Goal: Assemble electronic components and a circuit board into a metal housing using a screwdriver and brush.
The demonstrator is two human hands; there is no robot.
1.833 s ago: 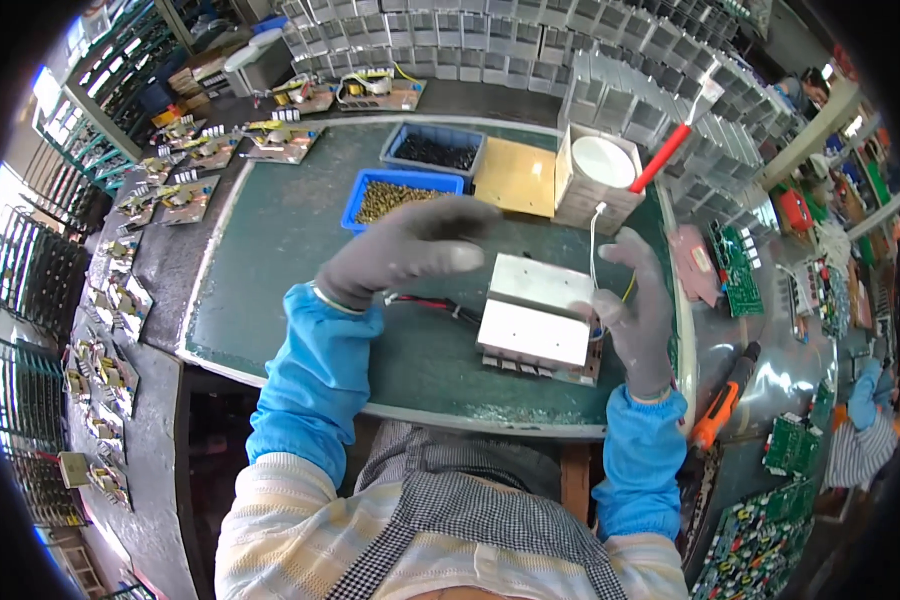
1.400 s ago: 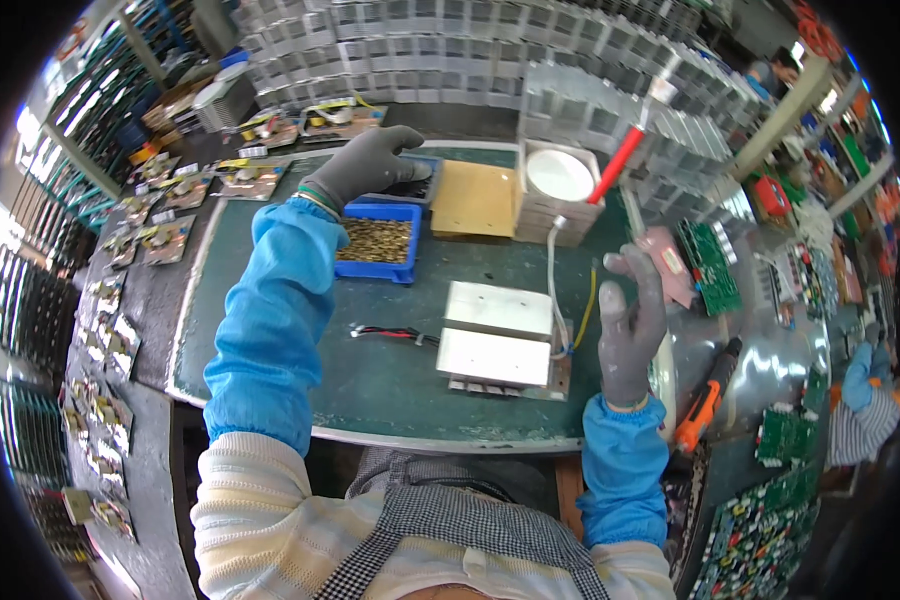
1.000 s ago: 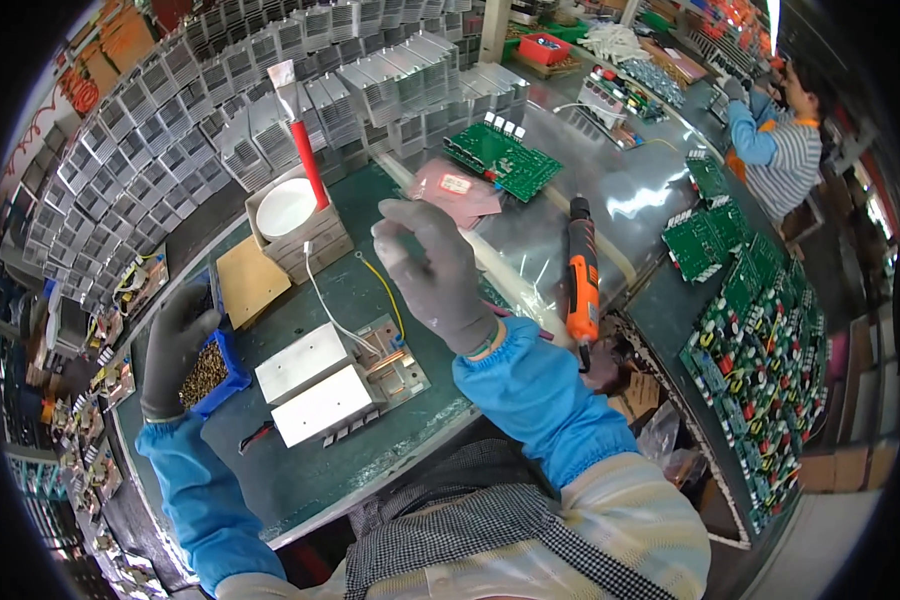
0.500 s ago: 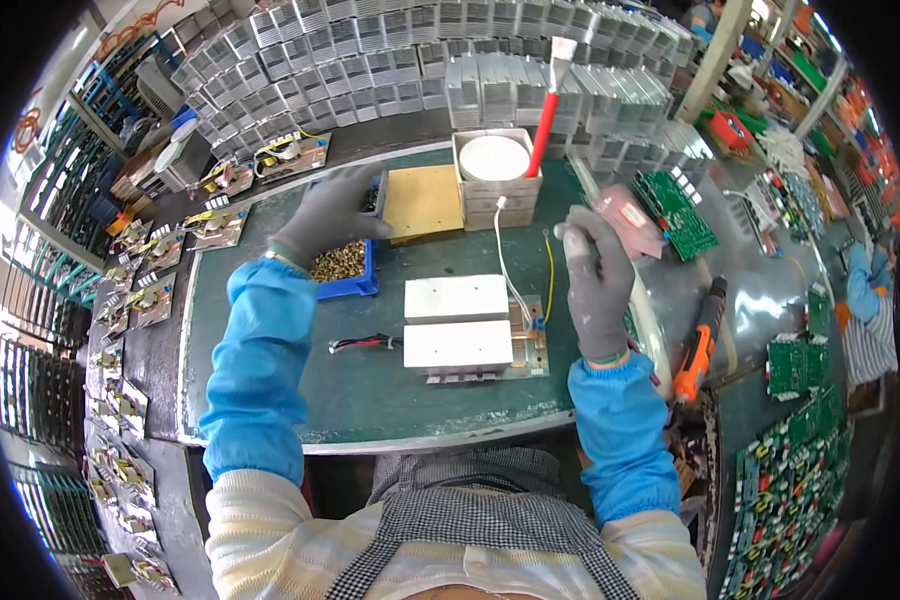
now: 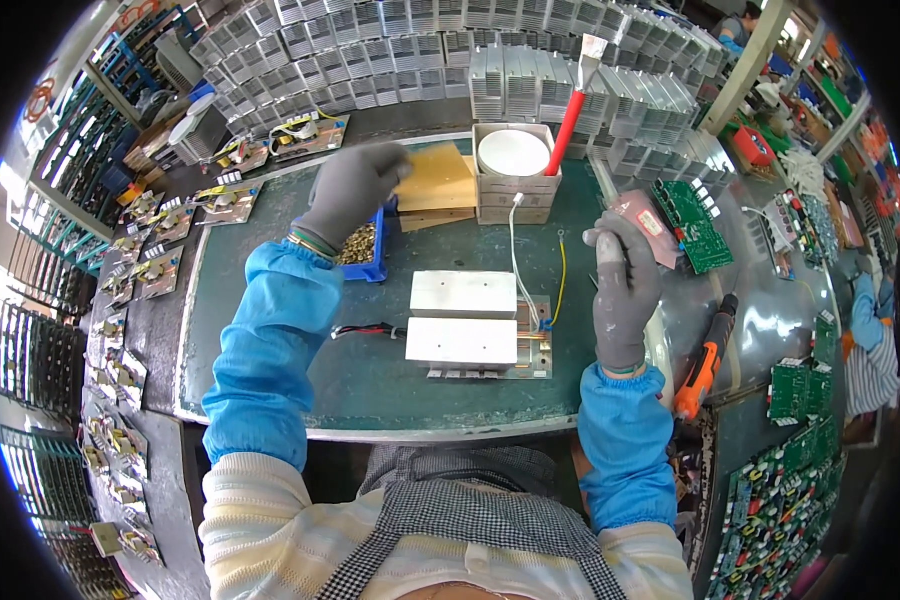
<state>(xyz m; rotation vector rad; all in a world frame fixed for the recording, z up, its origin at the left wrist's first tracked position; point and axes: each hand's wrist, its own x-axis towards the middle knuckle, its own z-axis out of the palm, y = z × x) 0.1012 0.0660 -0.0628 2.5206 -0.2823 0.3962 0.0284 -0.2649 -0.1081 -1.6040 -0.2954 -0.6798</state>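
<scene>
My left hand (image 5: pixel 355 190), in a grey glove, has its fingertips on the left edge of a thin yellow sheet (image 5: pixel 435 178). That sheet sits raised and askew, with a similar tan sheet (image 5: pixel 425 220) showing beneath it. Just below my left wrist is a blue bin (image 5: pixel 370 271) of small brass-coloured parts (image 5: pixel 358 245), partly covered. My gloved right hand (image 5: pixel 622 290) hovers right of the white blocks, fingers curled; anything inside them is hidden. Between my hands lies a unit with two white blocks (image 5: pixel 461 342), a dark-red cable (image 5: pixel 367 330) and a white lead (image 5: pixel 515 255).
A wooden box (image 5: pixel 515 210) holds a round white tub (image 5: pixel 513 155) and a red-handled brush (image 5: pixel 568 130). An orange power screwdriver (image 5: pixel 702 370) and a green circuit board (image 5: pixel 692 225) lie at right. Stacked metal heat sinks (image 5: pixel 400 90) line the back. Another person (image 5: pixel 870 330) works at far right.
My left hand has moved right from over the blue bin to the yellow sheet, which is now lifted and turned. My right hand stays much the same, while the view has shifted slightly.
</scene>
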